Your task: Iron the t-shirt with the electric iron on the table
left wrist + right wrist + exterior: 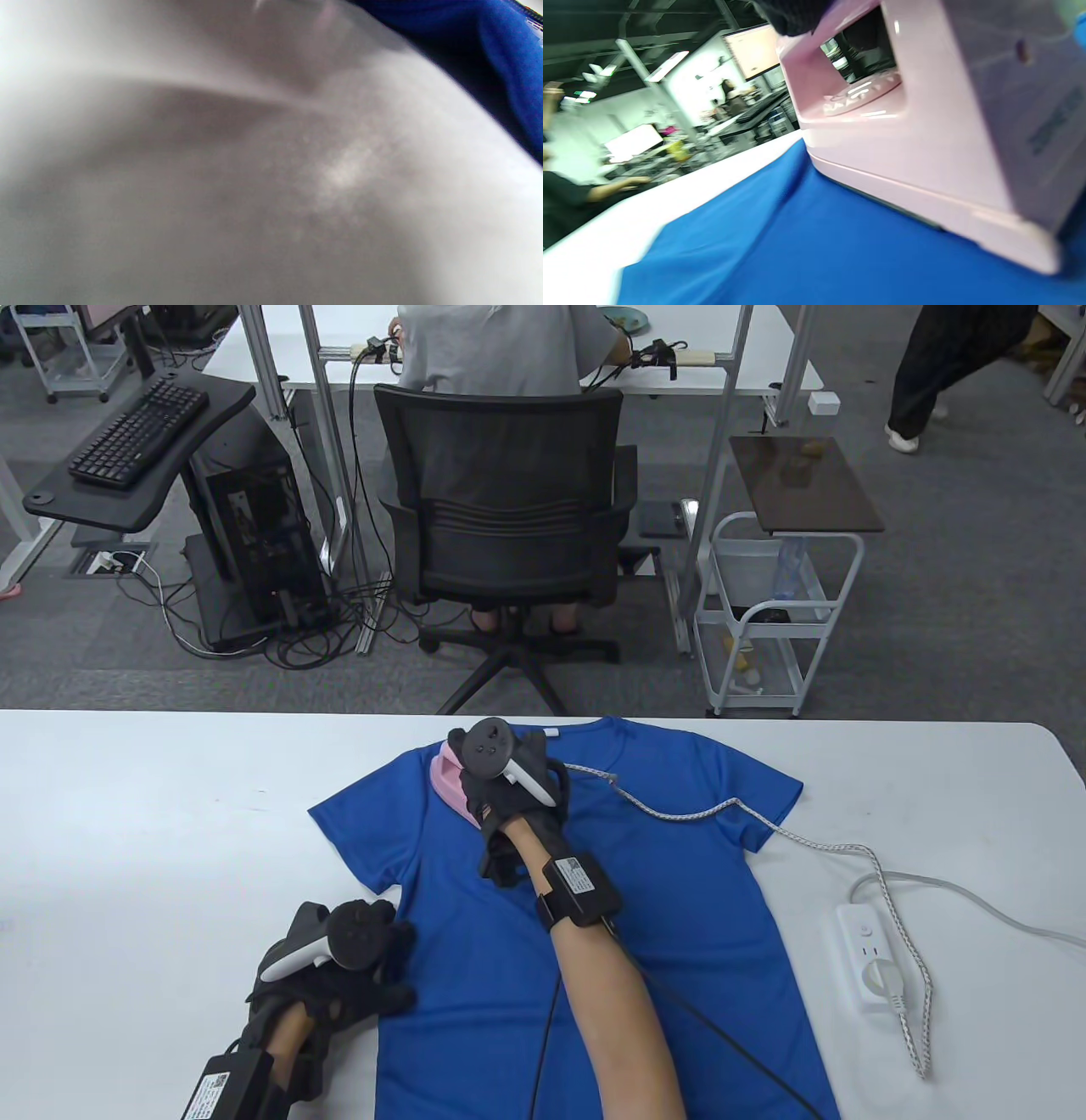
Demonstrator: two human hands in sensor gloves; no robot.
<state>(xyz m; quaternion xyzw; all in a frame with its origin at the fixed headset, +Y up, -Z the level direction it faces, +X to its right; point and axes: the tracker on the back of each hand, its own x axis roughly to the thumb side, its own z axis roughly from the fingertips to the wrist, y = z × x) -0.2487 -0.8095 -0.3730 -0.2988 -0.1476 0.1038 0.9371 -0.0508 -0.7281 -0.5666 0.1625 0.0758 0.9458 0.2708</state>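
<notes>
A blue t-shirt (585,916) lies flat on the white table (153,814), collar toward the far edge. A pink electric iron (448,782) rests sole-down on the shirt's left shoulder; it fills the right wrist view (925,140) on the blue cloth (806,254). My right hand (501,780) grips the iron's handle from above. My left hand (356,976) rests on the shirt's left edge below the sleeve; how its fingers lie is hidden under the tracker. The left wrist view shows only blurred table and a strip of blue cloth (509,51).
The iron's braided cord (704,813) runs right across the shirt to a white power strip (874,954) near the table's right side. Beyond the far table edge stand an office chair (509,534) and a white trolley (780,619).
</notes>
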